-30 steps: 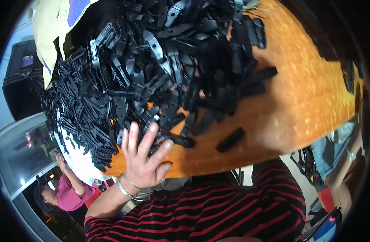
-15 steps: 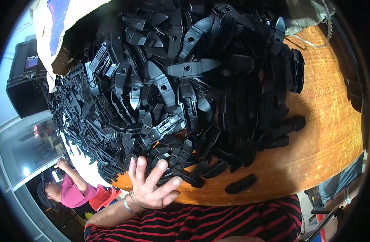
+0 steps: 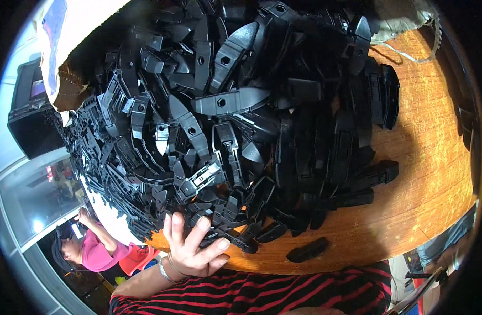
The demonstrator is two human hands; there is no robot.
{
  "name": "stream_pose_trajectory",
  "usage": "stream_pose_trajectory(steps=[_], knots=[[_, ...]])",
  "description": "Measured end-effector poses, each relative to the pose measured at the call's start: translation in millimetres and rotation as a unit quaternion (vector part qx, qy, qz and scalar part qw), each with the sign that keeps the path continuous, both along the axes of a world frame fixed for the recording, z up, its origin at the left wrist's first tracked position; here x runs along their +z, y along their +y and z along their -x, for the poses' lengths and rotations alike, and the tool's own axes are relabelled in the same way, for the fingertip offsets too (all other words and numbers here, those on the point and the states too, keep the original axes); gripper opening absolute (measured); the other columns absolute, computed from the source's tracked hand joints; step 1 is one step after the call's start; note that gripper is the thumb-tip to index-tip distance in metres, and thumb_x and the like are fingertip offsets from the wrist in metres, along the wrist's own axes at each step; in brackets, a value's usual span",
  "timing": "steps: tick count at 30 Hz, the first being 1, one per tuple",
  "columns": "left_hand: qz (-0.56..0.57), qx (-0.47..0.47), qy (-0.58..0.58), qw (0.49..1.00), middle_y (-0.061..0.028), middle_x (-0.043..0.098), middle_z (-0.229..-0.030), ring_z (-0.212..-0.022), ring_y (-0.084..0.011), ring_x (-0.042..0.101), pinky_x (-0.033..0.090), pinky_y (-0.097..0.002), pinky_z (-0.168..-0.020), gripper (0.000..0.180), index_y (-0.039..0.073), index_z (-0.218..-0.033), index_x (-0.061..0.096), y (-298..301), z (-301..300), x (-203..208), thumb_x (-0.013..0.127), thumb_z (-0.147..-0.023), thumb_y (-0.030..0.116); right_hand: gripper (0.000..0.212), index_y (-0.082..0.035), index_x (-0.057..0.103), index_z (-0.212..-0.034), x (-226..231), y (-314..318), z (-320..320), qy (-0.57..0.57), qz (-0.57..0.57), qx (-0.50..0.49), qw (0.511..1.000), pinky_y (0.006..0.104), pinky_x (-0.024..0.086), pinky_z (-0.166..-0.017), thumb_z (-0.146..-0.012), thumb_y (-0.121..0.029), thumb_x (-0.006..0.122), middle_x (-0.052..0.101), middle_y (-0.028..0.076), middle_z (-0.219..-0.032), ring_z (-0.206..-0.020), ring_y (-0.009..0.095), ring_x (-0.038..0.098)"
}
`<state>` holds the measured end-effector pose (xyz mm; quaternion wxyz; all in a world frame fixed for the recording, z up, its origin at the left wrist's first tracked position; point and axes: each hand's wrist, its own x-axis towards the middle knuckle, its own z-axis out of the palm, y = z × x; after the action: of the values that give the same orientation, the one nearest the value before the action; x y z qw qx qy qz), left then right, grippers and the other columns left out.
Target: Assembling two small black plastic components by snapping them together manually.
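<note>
The round orange-brown wooden table is bare only along its right and near edge, a curved strip running from the upper right down to the front, where one loose black plastic piece lies by itself, just apart from the heap. Everything else is covered by the big pile of black moulded plastic clips, which spills to the table's left rim and leaves no free room there. At the upper left a torn brown cardboard box with a white and purple printed face leans over the pile; left of it stands a black rectangular crate. A pale cloth sack with a loose white cord lies at the far right edge. The left hand rests at the near left foot of the pile, fingers spread and loose, fingertips touching the lowest clips, gripping nothing; a silver bangle sits on the wrist. The right hand is out of view. Compared with a second ago, the view has closed in on the pile, and the hand sits lower and further left.
</note>
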<state>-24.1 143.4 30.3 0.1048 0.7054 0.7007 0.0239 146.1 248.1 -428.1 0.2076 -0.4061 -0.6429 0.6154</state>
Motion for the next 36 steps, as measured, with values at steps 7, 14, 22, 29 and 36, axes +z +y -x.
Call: stream_pose_trajectory(steps=[7,14,22,29,36], knots=[[-0.02,-0.002,-0.01,1.0,-0.0153,0.045,-0.145,-0.139,-0.0501,0.025,0.017,-0.0636,-0.109,0.045,0.03,-0.127,0.063,8.4,0.1,-0.5,0.056,-0.088,0.051,0.025,-0.006,0.063,-0.106,14.1,2.6,-23.9,0.0,0.027,-0.019,0.999,0.0365,0.052,-0.063,-0.087,-0.023,0.064,0.066,0.004,-0.093,-0.068,0.02,0.061],[-0.008,0.048,-0.019,0.999,-0.0151,0.04,-0.149,-0.139,-0.0439,0.03,0.014,-0.0596,-0.112,0.058,0.019,-0.138,0.053,29.5,-9.9,10.9,0.056,-0.089,0.05,0.026,-0.007,0.064,-0.107,61.0,43.9,-75.3,-0.001,-0.016,-0.048,0.999,0.0369,0.053,-0.064,-0.088,-0.024,0.064,0.067,0.004,-0.094,-0.069,0.02,0.062],[-0.166,0.015,-0.038,0.985,-0.0081,0.045,-0.146,-0.14,-0.0342,0.033,0.021,-0.0568,-0.112,0.058,0.016,-0.135,0.054,24.2,-8.4,1.0,0.068,-0.08,0.029,0.017,-0.009,0.064,-0.105,159.4,29.0,-123.2,-0.094,0.286,-0.046,0.953,0.0257,0.05,-0.055,-0.09,-0.017,0.065,0.063,0.002,-0.082,-0.064,0.011,0.058],[-0.363,0.107,-0.042,0.925,-0.005,0.062,-0.12,-0.113,-0.0261,0.056,0.041,-0.0447,-0.098,0.024,0.011,-0.104,0.067,-65.4,-2.6,-3.4,0.067,-0.08,0.013,0.009,-0.005,0.06,-0.092,322.6,6.2,-118.7,0.05,0.278,-0.039,0.959,0.0292,0.058,-0.069,-0.088,-0.002,0.067,0.061,0.003,-0.078,-0.071,0.015,0.065],[-0.389,0.268,0.028,0.881,-0.009,0.06,-0.098,-0.093,-0.0305,0.056,0.046,-0.0394,-0.082,0.024,0.004,-0.098,0.066,-124.4,58.8,6.0,0.068,-0.075,-0.001,0.017,0.0,0.059,-0.084,346.9,-30.5,-87.5,-0.123,-0.081,0.124,0.981,0.0273,0.048,-0.065,-0.078,-0.003,0.075,0.064,0.005,-0.077,-0.068,0.013,0.059]])
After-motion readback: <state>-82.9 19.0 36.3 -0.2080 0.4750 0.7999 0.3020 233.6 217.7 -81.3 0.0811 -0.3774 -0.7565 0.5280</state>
